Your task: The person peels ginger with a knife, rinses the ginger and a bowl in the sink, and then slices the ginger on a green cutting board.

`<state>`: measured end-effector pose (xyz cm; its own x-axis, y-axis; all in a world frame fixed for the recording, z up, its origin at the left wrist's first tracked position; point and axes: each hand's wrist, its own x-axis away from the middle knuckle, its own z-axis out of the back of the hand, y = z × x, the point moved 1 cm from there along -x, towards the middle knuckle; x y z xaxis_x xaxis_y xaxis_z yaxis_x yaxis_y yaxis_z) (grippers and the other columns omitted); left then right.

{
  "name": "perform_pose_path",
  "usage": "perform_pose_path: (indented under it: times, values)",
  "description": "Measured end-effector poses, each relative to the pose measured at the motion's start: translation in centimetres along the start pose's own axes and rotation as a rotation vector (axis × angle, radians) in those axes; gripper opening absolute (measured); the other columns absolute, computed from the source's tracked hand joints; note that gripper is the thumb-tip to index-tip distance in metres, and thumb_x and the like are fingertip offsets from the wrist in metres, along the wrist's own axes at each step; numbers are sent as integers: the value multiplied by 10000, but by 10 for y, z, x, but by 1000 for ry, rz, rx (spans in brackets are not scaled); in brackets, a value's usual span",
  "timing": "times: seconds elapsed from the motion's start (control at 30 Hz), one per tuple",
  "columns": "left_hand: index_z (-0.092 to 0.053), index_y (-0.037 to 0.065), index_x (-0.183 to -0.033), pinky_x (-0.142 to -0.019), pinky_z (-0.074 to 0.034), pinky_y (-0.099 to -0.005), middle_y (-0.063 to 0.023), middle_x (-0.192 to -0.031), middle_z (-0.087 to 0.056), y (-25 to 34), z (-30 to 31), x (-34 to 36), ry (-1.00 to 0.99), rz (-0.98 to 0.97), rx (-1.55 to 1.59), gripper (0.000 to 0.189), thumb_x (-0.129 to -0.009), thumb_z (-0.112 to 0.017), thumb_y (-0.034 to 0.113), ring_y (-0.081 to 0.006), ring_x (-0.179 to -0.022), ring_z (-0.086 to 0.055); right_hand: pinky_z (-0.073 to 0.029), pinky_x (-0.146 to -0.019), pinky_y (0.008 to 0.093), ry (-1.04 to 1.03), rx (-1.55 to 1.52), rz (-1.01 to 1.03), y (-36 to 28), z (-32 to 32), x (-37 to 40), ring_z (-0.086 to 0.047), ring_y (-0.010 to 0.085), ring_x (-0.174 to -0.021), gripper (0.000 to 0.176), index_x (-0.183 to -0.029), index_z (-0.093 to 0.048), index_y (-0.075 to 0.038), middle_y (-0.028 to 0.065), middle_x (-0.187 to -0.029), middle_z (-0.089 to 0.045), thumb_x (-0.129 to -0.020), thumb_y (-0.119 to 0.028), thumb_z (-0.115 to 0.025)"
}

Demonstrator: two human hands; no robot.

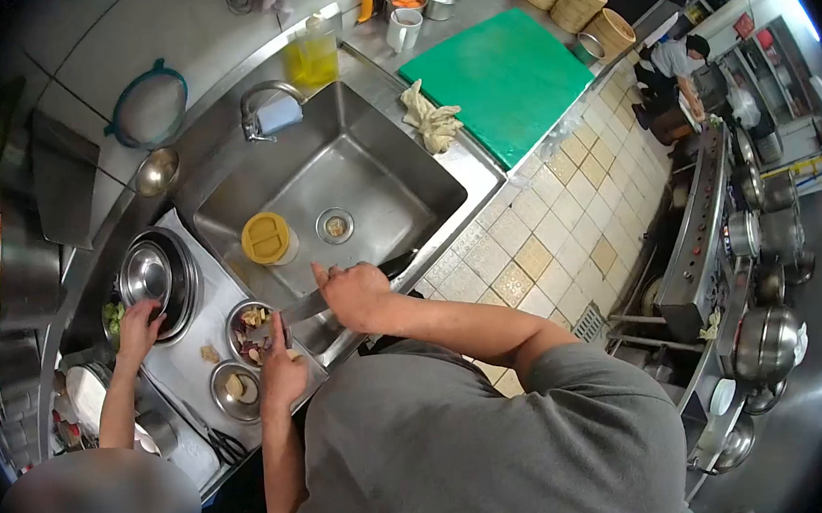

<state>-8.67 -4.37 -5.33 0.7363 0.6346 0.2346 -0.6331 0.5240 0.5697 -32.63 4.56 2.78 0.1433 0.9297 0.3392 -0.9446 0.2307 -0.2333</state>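
While in right grip (356,296), knife (306,310).

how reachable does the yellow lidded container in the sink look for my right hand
Probably yes: the container is close and nothing shows between it and your right hand, though that hand seems busy with a knife.

Between my left grip (283,377) and my right grip (358,298) there is one metal blade (306,308). Just left of my left grip I count two small round steel bowls of food (237,391). Ahead of my right grip: one yellow-lidded round jar (269,239), one steel tap (251,124), one crumpled off-white cloth (432,118), one rectangular green board (503,82) and one white mug (403,30).
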Motion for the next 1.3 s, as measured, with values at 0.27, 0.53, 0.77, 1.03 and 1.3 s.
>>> perform_pose_path:
  times: [0.27,0.53,0.77,1.03,1.3]
  values:
    - [-286,52,-1626,-1098,-450,-429,-328,-1441,-555,-61,-2,1,-115,371,119,805,-870,-559,95,-458,-1291,-582,-614,-761,419,-25,-28,-140,52,17,30,-754,307,-928,666,-1503,-443,26,158,-1077,-722,-880,-142,-608]
    - [-608,100,-1408,-536,-460,-250,-49,-994,-696,-32,27,19,-128,514,941,487,-928,-528,103,-117,-665,-563,-597,-812,494,56,-230,-179,62,10,31,-734,381,-990,520,-1373,-564,11,199,-1083,-743,-880,-155,-583]
    - [-553,66,-1429,-706,-557,-312,-68,-1168,-674,-41,26,14,45,420,1382,423,-1007,-580,59,-190,-909,-668,-575,-863,522,116,-384,-118,60,-10,28,-716,404,-1009,437,-1254,-604,15,222,-1033,-739,-865,-184,-589]
    - [-483,57,-1467,-991,-560,-437,-119,-1343,-606,-12,29,1,19,298,1525,473,-1009,-598,39,-259,-1127,-659,-551,-884,538,49,-494,-125,60,-14,22,-700,415,-1029,364,-1174,-668,-49,218,-1028,-735,-853,-210,-613]
    - [-529,17,-1383,-1231,-351,-548,-233,-1423,-557,17,19,-41,-83,152,1888,366,-1019,-544,41,-430,-1389,-493,-537,-957,500,87,-610,-145,58,-24,13,-686,415,-1074,418,-1288,-660,-77,209,-1119,-732,-914,-256,-606]
